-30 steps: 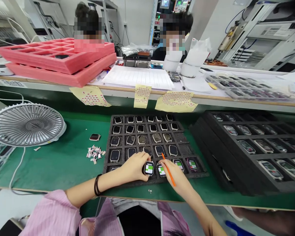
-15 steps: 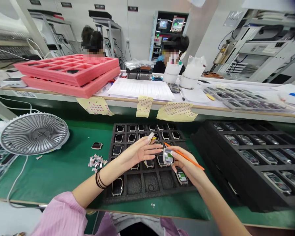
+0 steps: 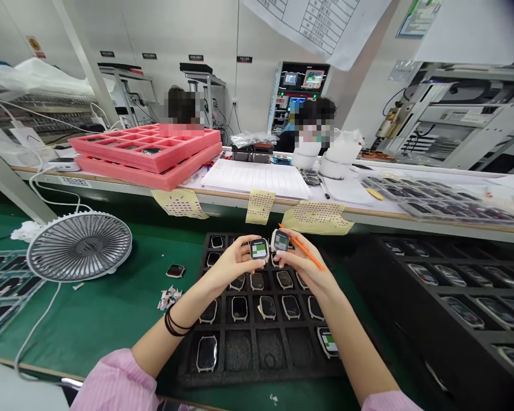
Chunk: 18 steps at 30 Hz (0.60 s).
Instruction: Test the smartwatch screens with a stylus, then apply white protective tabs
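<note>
My left hand (image 3: 233, 262) grips a watch case (image 3: 259, 249) by its left side; its lit screen shows green and white. My right hand (image 3: 302, 261) holds a second watch case (image 3: 280, 241) close beside it, screen lit too, and a thin orange stick (image 3: 310, 255) lies along that hand. Both watches are raised over a black foam tray (image 3: 257, 381), whose compartments hold several dark-screened watches (image 3: 239, 308). Under my right forearm, one watch (image 3: 328, 342) in the tray has a lit green and white screen. My hands hide some back compartments.
A round fan (image 3: 79, 246) stands to the left. Near it lie a loose watch (image 3: 175, 270) and a pile of small scraps (image 3: 169, 297). Stacked black foam trays (image 3: 394, 319) with watches are at the right. Pink foam trays (image 3: 154, 162) sit on the shelf. Two people are beyond it.
My left hand, earlier pinching something small, white and yellowish, now holds a watch. The right hand's watch has been raised and turned. The view has shifted.
</note>
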Tool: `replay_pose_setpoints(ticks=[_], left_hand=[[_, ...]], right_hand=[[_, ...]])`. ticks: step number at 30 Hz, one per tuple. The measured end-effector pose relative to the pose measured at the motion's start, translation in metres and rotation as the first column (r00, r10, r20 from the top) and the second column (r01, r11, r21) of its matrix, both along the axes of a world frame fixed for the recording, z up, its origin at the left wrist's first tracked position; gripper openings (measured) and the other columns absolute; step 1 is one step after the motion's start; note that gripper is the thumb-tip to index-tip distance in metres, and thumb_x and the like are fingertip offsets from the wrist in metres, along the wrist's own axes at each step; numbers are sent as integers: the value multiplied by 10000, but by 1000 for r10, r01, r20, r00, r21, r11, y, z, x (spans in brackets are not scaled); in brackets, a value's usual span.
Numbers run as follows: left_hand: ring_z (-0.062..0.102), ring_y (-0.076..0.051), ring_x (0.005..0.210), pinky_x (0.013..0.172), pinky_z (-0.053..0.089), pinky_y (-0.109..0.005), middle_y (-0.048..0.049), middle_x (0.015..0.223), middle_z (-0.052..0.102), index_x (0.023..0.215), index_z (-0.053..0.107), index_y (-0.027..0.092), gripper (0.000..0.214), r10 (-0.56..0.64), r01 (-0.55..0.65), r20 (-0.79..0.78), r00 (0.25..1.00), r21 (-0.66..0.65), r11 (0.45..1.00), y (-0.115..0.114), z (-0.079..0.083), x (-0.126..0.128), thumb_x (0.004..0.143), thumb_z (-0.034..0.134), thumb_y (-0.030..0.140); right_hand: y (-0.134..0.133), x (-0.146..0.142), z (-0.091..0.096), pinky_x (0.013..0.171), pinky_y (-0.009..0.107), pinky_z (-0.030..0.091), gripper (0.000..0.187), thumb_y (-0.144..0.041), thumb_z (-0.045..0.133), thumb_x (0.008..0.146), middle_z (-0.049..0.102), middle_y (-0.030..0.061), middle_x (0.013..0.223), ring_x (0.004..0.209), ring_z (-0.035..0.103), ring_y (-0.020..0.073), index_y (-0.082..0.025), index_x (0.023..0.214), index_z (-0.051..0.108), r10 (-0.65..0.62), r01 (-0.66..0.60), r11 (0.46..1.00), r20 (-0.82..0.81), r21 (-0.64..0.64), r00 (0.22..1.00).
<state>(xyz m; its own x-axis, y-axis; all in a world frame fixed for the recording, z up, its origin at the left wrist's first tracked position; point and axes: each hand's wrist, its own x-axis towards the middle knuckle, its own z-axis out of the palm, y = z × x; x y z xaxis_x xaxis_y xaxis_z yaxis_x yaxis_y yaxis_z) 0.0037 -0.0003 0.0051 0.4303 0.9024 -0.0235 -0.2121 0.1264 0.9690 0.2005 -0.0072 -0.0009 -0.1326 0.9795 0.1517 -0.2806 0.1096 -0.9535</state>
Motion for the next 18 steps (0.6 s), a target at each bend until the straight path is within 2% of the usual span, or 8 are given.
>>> replay_pose_setpoints(ticks=[4,8,13,15,18], left_hand=[[645,-110,725,542,465,-179,-55,965,668,1211,507,166,535,25,-20,-88,996,51,998,8,-6,-1,749,749,283],[659,-133,683,448,423,-166,-51,926,670,1123,534,179,425,65,-36,-180,982,162,986,9,-7,0,784,711,364],[643,-123,622,404,401,-158,-42,862,659,1059,562,172,351,91,-49,-202,975,205,978,5,-6,3,857,605,457],[640,-122,640,396,391,-151,-47,893,663,1076,557,175,360,89,-45,-199,976,213,976,3,-6,3,854,611,454],[623,-112,662,415,399,-143,-43,908,664,1067,548,175,357,86,-42,-196,977,222,974,2,-5,4,830,652,420]], right_hand=[[5,5,-11,635,318,597,393,-278,770,757,655,47,1051,702,706,166,-235,1120,627,-16,16,1000,55,-14,998],[0,10,-8,704,381,629,393,-303,774,756,688,54,1044,700,735,194,-228,1116,632,-16,16,1000,162,-2,987],[-4,7,-6,534,322,612,269,-395,710,812,695,8,731,515,695,172,-196,990,677,-88,91,996,237,1,968],[-3,8,-6,526,320,612,266,-416,675,838,695,10,725,516,694,171,-196,988,680,-92,91,996,224,11,970],[-4,10,-6,580,344,631,288,-402,676,843,711,26,787,591,720,190,-206,1054,667,-28,21,999,216,34,976]])
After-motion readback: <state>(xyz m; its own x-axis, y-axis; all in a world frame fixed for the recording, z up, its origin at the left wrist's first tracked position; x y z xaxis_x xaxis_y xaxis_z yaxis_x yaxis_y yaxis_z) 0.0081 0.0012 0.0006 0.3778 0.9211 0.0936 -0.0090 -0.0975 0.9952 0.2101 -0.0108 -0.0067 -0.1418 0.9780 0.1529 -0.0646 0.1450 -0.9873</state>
